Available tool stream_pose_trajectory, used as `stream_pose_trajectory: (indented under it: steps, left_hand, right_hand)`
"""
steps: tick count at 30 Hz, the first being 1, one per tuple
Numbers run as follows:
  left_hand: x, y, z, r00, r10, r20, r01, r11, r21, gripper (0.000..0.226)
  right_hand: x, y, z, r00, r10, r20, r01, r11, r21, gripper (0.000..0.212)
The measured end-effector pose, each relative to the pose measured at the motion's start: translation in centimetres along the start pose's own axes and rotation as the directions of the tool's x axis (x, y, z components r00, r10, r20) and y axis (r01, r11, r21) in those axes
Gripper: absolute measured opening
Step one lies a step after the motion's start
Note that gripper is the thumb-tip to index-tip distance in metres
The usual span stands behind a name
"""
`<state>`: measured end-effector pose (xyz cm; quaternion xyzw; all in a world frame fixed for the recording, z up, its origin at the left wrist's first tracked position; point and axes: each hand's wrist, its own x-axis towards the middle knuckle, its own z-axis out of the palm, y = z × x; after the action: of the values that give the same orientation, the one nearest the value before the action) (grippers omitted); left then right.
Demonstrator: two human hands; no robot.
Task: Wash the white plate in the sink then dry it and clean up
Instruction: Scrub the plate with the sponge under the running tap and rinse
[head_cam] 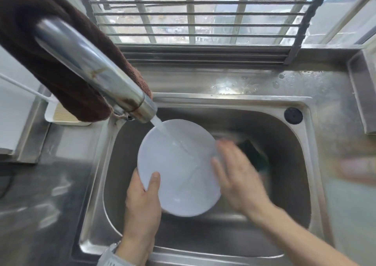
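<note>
The white plate (179,170) is held over the steel sink (264,103), tilted under water running from the faucet (97,70). My left hand (142,202) grips the plate's lower left rim, thumb on its face. My right hand (236,172) is flat and blurred, fingers spread, resting on the plate's right side. Behind that hand, a dark sponge (254,156) lies in the basin, partly hidden. A brown towel (40,48) hangs over the faucet neck.
A white tray (61,119) sits on the counter left of the sink. A black overflow cap (293,115) marks the basin's back right corner. A barred window (203,11) stands behind the wet sink ledge. Blurred items lie at the right edge.
</note>
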<state>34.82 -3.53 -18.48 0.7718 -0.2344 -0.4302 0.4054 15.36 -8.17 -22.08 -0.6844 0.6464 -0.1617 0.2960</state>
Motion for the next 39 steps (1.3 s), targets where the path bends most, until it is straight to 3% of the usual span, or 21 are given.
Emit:
stream_pose_trajectory:
  steps: [2,4,7,10,12,14,15,17,21,23,25,27,29,31,33,35,36,39]
  left_hand:
    - [0.0,0.1,0.7,1.0,-0.015,-0.011,0.014,1.0,-0.009,0.023]
    - [-0.5,0.5,1.4,1.0,-0.019,-0.009,0.019,0.999,-0.026,0.026]
    - [-0.7,1.1,1.6,0.998,-0.051,-0.03,0.05,0.999,-0.017,0.037]
    - [0.0,1.2,1.7,0.994,-0.098,-0.052,0.094,0.994,-0.064,0.042]
    - [0.1,1.7,2.3,0.994,-0.105,-0.039,0.102,0.992,-0.074,0.042]
    - [-0.3,1.8,3.2,0.993,-0.117,0.007,0.117,0.988,-0.101,0.041]
    - [-0.6,1.8,3.5,0.993,-0.118,0.026,0.121,0.984,-0.129,0.041]
    - [-0.7,2.2,3.3,0.994,-0.109,0.002,0.108,0.984,-0.143,0.042]
    - [0.5,2.6,1.6,0.997,-0.071,-0.03,0.066,0.988,-0.138,0.039]
    - [0.6,2.6,2.0,0.999,-0.042,-0.012,0.041,0.994,-0.102,0.042]
    - [0.1,2.2,2.8,0.999,-0.036,0.007,0.037,0.996,-0.08,0.039]
    - [-0.4,1.8,2.9,0.999,-0.04,-0.004,0.04,0.997,-0.072,0.038]
    - [-0.2,1.8,2.1,0.997,-0.06,-0.039,0.056,0.995,-0.087,0.038]
    - [0.4,1.9,0.8,0.995,-0.068,-0.074,0.059,0.992,-0.112,0.032]
    - [0.9,2.1,0.3,0.997,-0.061,-0.055,0.053,0.988,-0.145,0.025]
    - [1.1,1.8,0.8,0.992,-0.124,0.007,0.123,0.973,-0.193,0.022]
    - [1.1,1.5,1.2,0.983,-0.179,0.043,0.184,0.956,-0.229,0.022]
    - [1.5,0.6,2.6,0.924,-0.351,0.153,0.382,0.842,-0.382,0.031]
  right_hand:
    - [-2.1,-3.2,1.2,0.949,-0.268,0.168,0.265,0.963,0.039,0.059]
    - [-1.4,-5.1,2.5,0.854,-0.363,0.373,0.374,0.926,0.045,0.06]
    - [3.2,-4.9,2.9,0.866,-0.335,0.37,0.377,0.925,-0.046,0.063]
    - [3.2,-1.6,1.2,0.902,-0.151,0.404,0.251,0.945,-0.208,0.069]
    - [-0.2,-2.1,-0.1,0.855,-0.16,0.494,0.287,0.938,-0.193,0.067]
    - [-2.2,-4.6,-0.4,0.772,-0.292,0.565,0.372,0.928,-0.029,0.059]
    - [-1.6,-5.4,0.2,0.763,-0.367,0.533,0.42,0.907,0.023,0.057]
    - [2.0,-5.3,1.2,0.806,-0.408,0.428,0.466,0.884,-0.036,0.056]
    - [3.1,-0.9,0.0,0.894,-0.17,0.414,0.311,0.901,-0.301,0.064]
    - [-0.8,-2.4,-0.4,0.851,-0.198,0.487,0.314,0.934,-0.169,0.062]
    - [-1.7,-4.8,0.4,0.802,-0.321,0.504,0.353,0.935,0.033,0.058]
    - [1.5,-5.0,1.9,0.84,-0.386,0.382,0.427,0.904,-0.025,0.057]
    - [4.7,-3.2,1.8,0.911,-0.296,0.286,0.35,0.923,-0.16,0.059]
    - [4.5,-0.5,1.2,0.973,-0.116,0.201,0.17,0.946,-0.277,0.06]
    - [2.3,0.5,-0.2,0.982,0.09,0.164,-0.084,0.995,-0.047,0.063]
    - [1.0,-0.1,-1.7,0.93,0.304,0.205,-0.361,0.859,0.362,0.059]
    - [0.7,-0.3,-2.2,0.919,0.343,0.195,-0.394,0.778,0.489,0.046]
    - [0.0,-1.8,-4.4,0.954,0.293,0.068,-0.276,0.763,0.585,0.014]
